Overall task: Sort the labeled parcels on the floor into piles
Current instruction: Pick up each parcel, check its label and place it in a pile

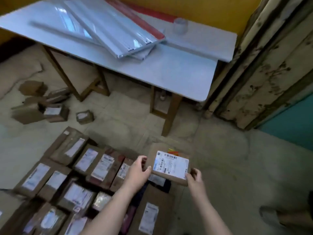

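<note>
A small brown cardboard parcel (171, 165) with a white barcode label is held above the floor between both hands. My left hand (138, 173) grips its left edge, thumb on top. My right hand (194, 177) pinches its lower right corner. Below and to the left, several labeled brown parcels (94, 168) lie in rows on the floor. Another brown parcel (162, 147) lies just behind the held one, partly hidden by it.
A white-topped wooden table (169, 72) stands ahead with stacked white panels (108, 31) and a roll of tape (180, 25). Loose brown boxes (54, 111) lie scattered at the left. A worn door frame (264, 65) rises at right. A foot (277, 217) shows at the lower right.
</note>
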`<act>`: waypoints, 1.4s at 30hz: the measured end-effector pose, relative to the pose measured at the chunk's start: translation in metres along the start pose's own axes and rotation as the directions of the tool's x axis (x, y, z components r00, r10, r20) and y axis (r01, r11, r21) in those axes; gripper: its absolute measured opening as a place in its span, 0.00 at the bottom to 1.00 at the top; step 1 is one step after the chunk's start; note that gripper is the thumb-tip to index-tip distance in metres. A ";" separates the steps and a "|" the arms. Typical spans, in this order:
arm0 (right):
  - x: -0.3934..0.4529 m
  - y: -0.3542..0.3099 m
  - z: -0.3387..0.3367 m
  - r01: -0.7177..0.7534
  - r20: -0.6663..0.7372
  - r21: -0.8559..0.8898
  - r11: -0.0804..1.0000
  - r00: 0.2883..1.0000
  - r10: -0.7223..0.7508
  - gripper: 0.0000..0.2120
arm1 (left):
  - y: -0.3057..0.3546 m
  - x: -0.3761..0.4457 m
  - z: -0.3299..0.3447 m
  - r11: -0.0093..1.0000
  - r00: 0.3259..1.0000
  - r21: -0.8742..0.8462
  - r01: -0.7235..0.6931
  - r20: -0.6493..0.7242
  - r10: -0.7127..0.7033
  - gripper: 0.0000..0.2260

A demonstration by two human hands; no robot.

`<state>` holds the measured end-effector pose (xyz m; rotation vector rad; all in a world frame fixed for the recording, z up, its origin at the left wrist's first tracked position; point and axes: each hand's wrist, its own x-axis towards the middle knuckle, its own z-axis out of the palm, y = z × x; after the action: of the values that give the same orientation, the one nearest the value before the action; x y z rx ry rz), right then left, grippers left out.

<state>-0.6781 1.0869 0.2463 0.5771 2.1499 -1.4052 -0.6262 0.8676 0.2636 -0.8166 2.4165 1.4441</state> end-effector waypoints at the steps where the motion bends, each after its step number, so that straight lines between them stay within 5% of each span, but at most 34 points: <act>1: 0.024 0.024 0.013 -0.011 0.004 -0.007 1.000 1.000 0.011 0.22 | -0.026 0.019 0.017 0.999 1.000 0.039 0.012 0.011 -0.013 0.16; 8: 0.150 0.173 0.096 -0.056 0.051 -0.062 0.997 0.997 0.059 0.21 | -0.173 0.119 0.122 0.952 0.998 0.306 -0.026 0.066 0.006 0.18; 11: 0.165 0.210 0.112 -0.068 0.100 -0.211 0.975 0.991 0.091 0.24 | -0.196 0.122 0.142 0.854 0.970 0.518 -0.050 0.231 -0.083 0.25; 17: 0.121 0.147 0.120 0.160 0.217 -0.520 0.839 0.975 -0.052 0.25 | -0.147 0.071 0.082 0.875 0.944 0.472 -0.109 0.325 -0.058 0.37; 22: 0.005 -0.049 0.154 0.274 0.170 -0.742 0.612 0.960 -0.223 0.30 | -0.077 -0.014 -0.107 0.869 0.970 0.476 -0.135 0.244 0.017 0.30; 30: -0.414 -0.417 0.305 0.646 0.261 -0.626 0.436 0.701 -0.664 0.27 | 0.031 -0.238 -0.548 0.871 0.990 0.491 0.002 -0.125 0.068 0.28; 34: -0.595 -0.506 0.421 0.792 0.411 -0.559 0.245 0.522 -0.748 0.28 | 0.027 -0.350 -0.724 0.854 0.938 0.515 0.072 -0.326 0.118 0.28; 38: -0.714 -0.529 0.520 0.865 0.567 -0.498 0.058 0.375 -0.733 0.30 | -0.014 -0.428 -0.826 0.883 0.882 0.439 0.164 -0.466 0.068 0.27; 42: -0.776 -0.540 0.597 0.883 0.620 -0.464 0.074 0.383 -0.685 0.32 | -0.068 -0.463 -0.879 0.894 0.853 0.408 0.187 -0.518 0.057 0.29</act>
<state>-0.2852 0.2740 0.9064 -1.3159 2.5906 -0.6275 -0.1196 0.2482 0.8557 -1.2760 2.8957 0.6241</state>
